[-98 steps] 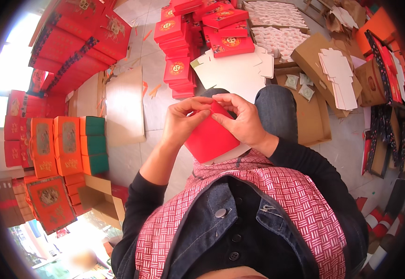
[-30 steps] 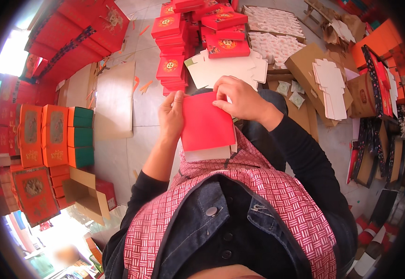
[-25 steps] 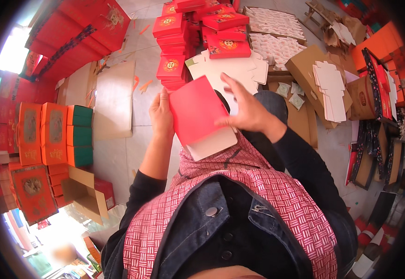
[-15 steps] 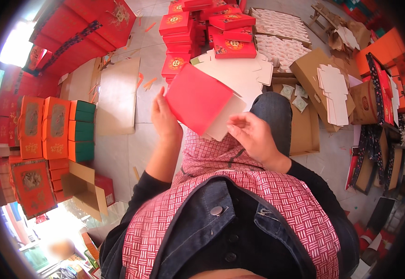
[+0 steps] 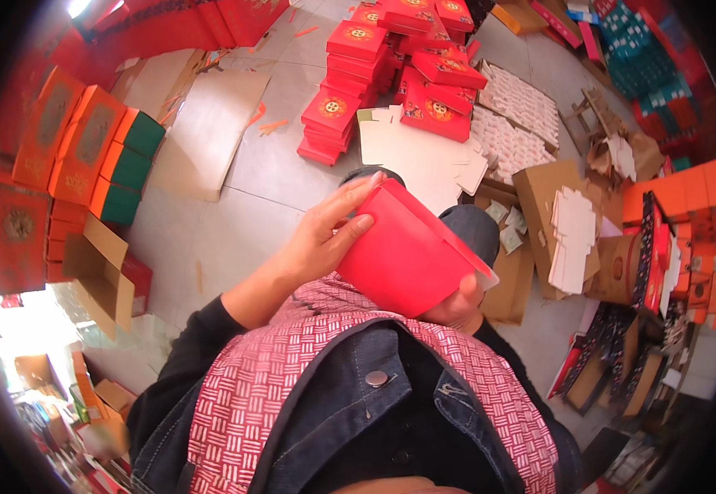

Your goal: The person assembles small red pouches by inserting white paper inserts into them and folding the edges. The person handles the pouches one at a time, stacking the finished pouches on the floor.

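Note:
A plain red cardboard box [image 5: 411, 255] is held tilted above my lap, its red face toward me. My left hand [image 5: 333, 226] is closed on the upper left end, the thumb lying on the red face and the fingers along the far edge. At the lower right, my right hand [image 5: 457, 303] grips the other end; its thumb shows at the edge while most of its fingers are hidden behind the box. Beyond my knees, a stack of flat white cardboard blanks [image 5: 416, 156] lies on the floor.
Patterned red boxes [image 5: 436, 103] are piled ahead. Trays of small white packets [image 5: 518, 103] stand beside them. An open carton [image 5: 506, 288] with a few packets sits right of my knee. Orange gift boxes [image 5: 86, 152] and an empty brown carton [image 5: 99, 276] stand left.
The red box has come nearer my body and turned; its pale open end no longer faces me. My right hand, loosely touching its edge before, now grips its right end. The view has shifted.

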Demonstrator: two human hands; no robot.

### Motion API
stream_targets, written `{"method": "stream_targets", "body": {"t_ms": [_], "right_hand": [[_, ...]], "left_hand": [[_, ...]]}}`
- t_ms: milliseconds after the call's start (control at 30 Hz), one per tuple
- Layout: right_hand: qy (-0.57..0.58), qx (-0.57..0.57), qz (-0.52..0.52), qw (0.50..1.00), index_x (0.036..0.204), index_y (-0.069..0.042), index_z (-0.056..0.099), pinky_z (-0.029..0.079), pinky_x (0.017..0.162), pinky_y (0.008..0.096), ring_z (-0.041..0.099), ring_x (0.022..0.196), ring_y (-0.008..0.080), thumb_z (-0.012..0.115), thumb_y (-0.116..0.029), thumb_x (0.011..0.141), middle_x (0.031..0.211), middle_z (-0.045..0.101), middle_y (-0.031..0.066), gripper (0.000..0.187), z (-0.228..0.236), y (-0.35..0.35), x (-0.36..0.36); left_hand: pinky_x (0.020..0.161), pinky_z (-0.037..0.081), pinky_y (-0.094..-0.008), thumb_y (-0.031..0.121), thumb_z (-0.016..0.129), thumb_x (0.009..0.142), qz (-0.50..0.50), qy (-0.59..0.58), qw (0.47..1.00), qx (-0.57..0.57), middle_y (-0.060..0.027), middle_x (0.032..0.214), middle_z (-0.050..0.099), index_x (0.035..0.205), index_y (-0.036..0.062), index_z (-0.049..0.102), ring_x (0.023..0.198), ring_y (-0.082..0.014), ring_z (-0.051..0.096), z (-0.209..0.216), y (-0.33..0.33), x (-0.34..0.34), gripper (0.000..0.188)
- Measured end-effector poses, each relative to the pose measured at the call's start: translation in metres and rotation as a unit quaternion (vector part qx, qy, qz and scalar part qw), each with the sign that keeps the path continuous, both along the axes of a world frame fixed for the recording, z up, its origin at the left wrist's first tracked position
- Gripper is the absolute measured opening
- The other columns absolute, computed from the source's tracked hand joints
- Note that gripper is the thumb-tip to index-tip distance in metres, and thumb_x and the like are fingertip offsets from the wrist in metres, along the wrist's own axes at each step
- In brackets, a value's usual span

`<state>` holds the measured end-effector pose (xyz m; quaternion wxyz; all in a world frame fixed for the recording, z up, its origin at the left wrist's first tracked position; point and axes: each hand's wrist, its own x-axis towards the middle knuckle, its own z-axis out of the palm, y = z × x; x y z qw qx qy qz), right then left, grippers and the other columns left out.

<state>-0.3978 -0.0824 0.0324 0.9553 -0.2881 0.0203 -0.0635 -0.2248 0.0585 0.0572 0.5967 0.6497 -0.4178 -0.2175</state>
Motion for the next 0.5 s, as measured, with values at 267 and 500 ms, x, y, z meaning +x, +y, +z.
{"method": "stream_targets", "body": {"t_ms": [267,500], "right_hand": [[0.087,-0.037,-0.036,0.995,0.144,0.003,0.022,0.032,0.109,0.0487,0.035,0.134,0.0351,0.052,-0.058,0.085,0.146,0.032,0.0214,0.090,0.037,0.013,0.012],[0.124,0.013,-0.036,0.992,0.144,0.005,0.022,0.030,0.110,0.0469,0.037,0.133,0.0352,0.045,-0.056,0.091,0.145,0.031,0.0232,0.084,0.048,0.017,0.012]], "left_hand": [[0.103,0.039,-0.0348,0.003,0.053,0.093,0.023,-0.016,0.996,-0.090,-0.0152,0.140,0.046,0.137,0.0044,0.045,0.132,-0.0254,0.041,-0.002,0.003,-0.009,0.045],[0.102,0.040,-0.0353,0.006,0.055,0.092,-0.011,-0.026,0.997,-0.078,-0.0148,0.140,0.046,0.134,0.0046,0.049,0.131,-0.0281,0.042,-0.004,0.007,-0.010,0.042]]}}
